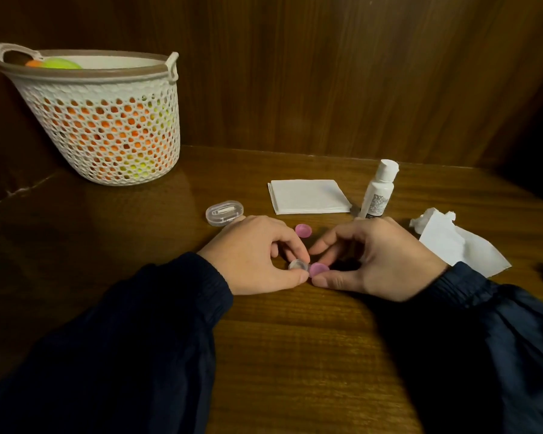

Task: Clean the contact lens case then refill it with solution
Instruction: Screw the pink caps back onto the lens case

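Sleeves: two dark sleeves (157, 333) run in from the near edge and lie on the wooden counter (295, 355), forearms angled toward each other.
Left hand: the left hand (251, 255) rests wrist-down on the counter, thumb and curled fingers (290, 245) pinching the clear, uncapped well of the contact lens case (298, 265).
Right hand: the right hand (376, 261) mirrors it, thumb and forefinger closed round the pink cap (318, 269) on the case's other well; whether it is being tightened or loosened cannot be told.
Case position: low over the counter between the two hands, near the middle of the view.
Handling: the case looks like light, stiff, smooth plastic, likely slippery when wet; it is best held by the rim of a well while the cap's edge is turned.
Loose cap: a second pink cap (303, 230) lies on the counter just beyond the fingertips.
Further back: a clear oval box (224, 213), a folded white tissue stack (309, 196), an upright solution bottle (378, 191) and a crumpled tissue (452, 239) to the right.
Far left: a white mesh basket (107, 120) against the wooden wall.
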Motion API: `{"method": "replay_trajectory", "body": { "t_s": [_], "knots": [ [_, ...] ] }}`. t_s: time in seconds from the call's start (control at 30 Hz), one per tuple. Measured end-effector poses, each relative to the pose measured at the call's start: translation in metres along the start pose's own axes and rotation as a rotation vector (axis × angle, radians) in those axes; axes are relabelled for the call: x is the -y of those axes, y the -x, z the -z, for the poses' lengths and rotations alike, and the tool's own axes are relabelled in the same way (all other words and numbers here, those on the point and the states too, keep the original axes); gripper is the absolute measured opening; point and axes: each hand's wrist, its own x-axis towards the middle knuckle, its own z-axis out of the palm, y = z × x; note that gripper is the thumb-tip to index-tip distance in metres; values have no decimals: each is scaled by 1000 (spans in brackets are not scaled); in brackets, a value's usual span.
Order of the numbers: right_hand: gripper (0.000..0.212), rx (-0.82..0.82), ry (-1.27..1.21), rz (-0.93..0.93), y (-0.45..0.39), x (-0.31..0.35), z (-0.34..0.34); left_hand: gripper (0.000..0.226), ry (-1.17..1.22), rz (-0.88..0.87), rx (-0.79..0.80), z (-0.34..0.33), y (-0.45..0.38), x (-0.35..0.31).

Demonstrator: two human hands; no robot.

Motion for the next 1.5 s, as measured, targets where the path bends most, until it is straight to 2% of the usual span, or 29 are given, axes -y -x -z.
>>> {"method": "replay_trajectory", "body": {
  "t_s": [0.13, 0.3, 0.37, 0.77, 1.0, 1.1, 1.5],
  "knots": [
    [52, 17, 48, -1, 0, -1, 2, 14, 3, 5, 2, 1, 0, -1],
    [26, 12, 56, 27, 3, -2, 6, 13, 3, 17, 17, 2, 1, -2],
    [23, 6, 63, 19, 2, -1, 4, 13, 6, 22, 21, 2, 1, -2],
    [41, -67, 54, -36, -1, -2, -3, 12, 35, 24, 25, 1, -1, -2],
    [37, -1, 33, -21, 0, -3, 1, 12, 45, 23, 12, -1, 1, -1],
    [29, 38, 1, 16, 1, -5, 4, 12, 43, 27, 14, 0, 0, -2],
    [24, -53, -58, -9, 2, -4, -1, 12, 41, 45, 17, 0, 2, -5]
  ]
}}
